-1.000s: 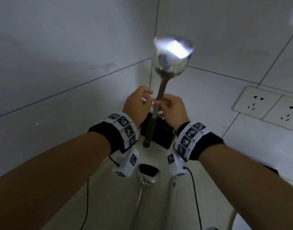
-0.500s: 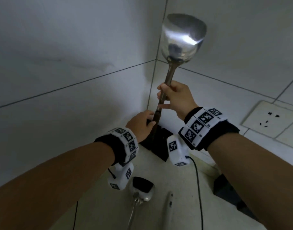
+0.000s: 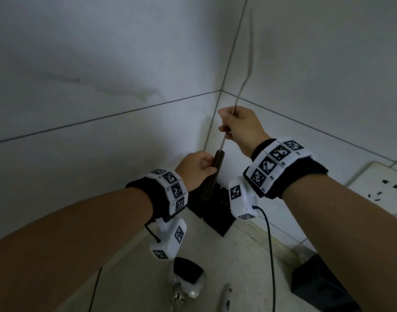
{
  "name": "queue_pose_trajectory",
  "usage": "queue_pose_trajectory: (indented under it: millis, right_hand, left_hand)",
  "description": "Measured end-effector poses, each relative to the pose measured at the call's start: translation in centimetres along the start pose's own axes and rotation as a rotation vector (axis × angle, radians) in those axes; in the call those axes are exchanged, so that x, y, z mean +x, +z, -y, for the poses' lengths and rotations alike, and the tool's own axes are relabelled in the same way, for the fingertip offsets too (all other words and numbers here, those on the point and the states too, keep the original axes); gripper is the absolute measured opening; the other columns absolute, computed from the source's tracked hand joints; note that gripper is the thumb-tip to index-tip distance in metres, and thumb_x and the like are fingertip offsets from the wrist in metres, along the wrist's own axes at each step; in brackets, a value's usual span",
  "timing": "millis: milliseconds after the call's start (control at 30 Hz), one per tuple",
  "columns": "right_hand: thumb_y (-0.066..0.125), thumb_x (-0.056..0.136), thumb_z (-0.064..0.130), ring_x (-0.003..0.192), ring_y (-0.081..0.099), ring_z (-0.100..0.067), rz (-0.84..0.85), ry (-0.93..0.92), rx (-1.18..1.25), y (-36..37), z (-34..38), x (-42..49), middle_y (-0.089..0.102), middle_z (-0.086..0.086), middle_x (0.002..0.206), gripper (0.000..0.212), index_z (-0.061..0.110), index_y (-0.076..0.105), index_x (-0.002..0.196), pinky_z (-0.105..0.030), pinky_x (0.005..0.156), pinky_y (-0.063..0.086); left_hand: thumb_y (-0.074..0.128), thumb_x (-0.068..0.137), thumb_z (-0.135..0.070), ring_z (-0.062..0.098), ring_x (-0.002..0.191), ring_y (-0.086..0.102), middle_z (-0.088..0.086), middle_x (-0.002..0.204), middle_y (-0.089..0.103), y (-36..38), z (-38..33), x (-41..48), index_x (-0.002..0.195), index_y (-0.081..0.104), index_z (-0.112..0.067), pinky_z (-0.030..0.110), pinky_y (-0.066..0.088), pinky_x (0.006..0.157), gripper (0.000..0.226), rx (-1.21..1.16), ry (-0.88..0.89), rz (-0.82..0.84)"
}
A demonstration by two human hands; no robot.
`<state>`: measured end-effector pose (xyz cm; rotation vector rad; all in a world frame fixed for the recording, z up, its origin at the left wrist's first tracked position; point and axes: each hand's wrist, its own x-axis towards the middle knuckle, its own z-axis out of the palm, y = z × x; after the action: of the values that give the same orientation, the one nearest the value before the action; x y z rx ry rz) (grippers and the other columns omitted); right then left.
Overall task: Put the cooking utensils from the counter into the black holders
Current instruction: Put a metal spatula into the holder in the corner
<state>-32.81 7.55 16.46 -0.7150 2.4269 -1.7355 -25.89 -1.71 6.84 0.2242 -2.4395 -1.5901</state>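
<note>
I hold a metal spatula [image 3: 249, 64] upright in the wall corner, its blade seen edge-on and blurred. My right hand [image 3: 242, 127] grips the thin metal shaft. My left hand [image 3: 196, 168] grips the dark wooden handle [image 3: 213, 176] lower down. The handle's end hangs just above the black holders [image 3: 217, 212] standing in the corner of the counter. A metal ladle [image 3: 188, 284] lies on the counter [image 3: 238, 255] below my wrists, and a second utensil [image 3: 225, 296] lies to its right.
Tiled walls meet in a corner right behind the holders. A white socket plate [image 3: 382, 190] is on the right wall. A black box [image 3: 321, 282] sits on the counter at the right. Cables hang from my wrist trackers.
The spatula has turned so that its blade shows edge-on instead of broadside. My right hand stayed high on the shaft, and my left hand closed on the wooden handle above the holders.
</note>
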Motion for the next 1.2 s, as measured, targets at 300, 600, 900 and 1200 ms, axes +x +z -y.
queue_pose_trajectory:
  millis: [300, 600, 900, 1200]
  right_hand:
    - [0.035, 0.1, 0.018, 0.074, 0.055, -0.011, -0.133, 0.063, 0.092, -0.2, -1.3, 3.0, 0.053, 0.003, 0.076, 0.031, 0.006, 0.063, 0.107, -0.021, 0.061, 0.046]
    - [0.039, 0.099, 0.014, 0.084, 0.059, -0.02, -0.091, -0.059, -0.002, -0.6, -5.1, 2.9, 0.058, -0.002, 0.078, 0.031, -0.001, 0.062, 0.113, -0.029, 0.076, 0.054]
    - [0.036, 0.099, 0.012, 0.085, 0.059, -0.02, -0.274, -0.181, -0.105, -0.1, -6.8, 3.1, 0.058, -0.01, 0.094, 0.029, -0.003, 0.059, 0.107, -0.033, 0.076, 0.052]
    - [0.044, 0.097, 0.012, 0.09, 0.064, -0.035, -0.131, -0.016, -0.113, 2.6, -11.5, 2.0, 0.061, -0.016, 0.088, 0.027, -0.007, 0.061, 0.104, -0.045, 0.085, 0.054]
  left_hand:
    - [0.046, 0.09, -0.007, 0.03, 0.109, 0.058, 0.014, 0.118, 0.063, -0.8, 2.8, 3.1, 0.115, 0.058, -0.005, 0.035, 0.046, 0.095, 0.027, 0.451, -0.016, -0.089]
    - [0.042, 0.098, -0.024, 0.024, 0.138, 0.031, 0.012, 0.154, 0.025, 2.7, 9.3, 2.4, 0.146, 0.025, -0.011, 0.032, 0.025, 0.11, 0.053, 0.909, -0.024, 0.35]
    - [0.045, 0.096, -0.029, 0.03, 0.146, 0.009, 0.013, 0.16, -0.002, 3.9, 10.2, 2.2, 0.15, 0.004, -0.017, 0.038, 0.015, 0.117, 0.069, 0.953, -0.076, 0.386]
    - [0.041, 0.097, -0.033, 0.036, 0.145, 0.01, 0.009, 0.16, -0.004, 3.1, 10.5, 2.4, 0.149, 0.005, -0.031, 0.046, 0.019, 0.116, 0.064, 0.998, -0.115, 0.381]
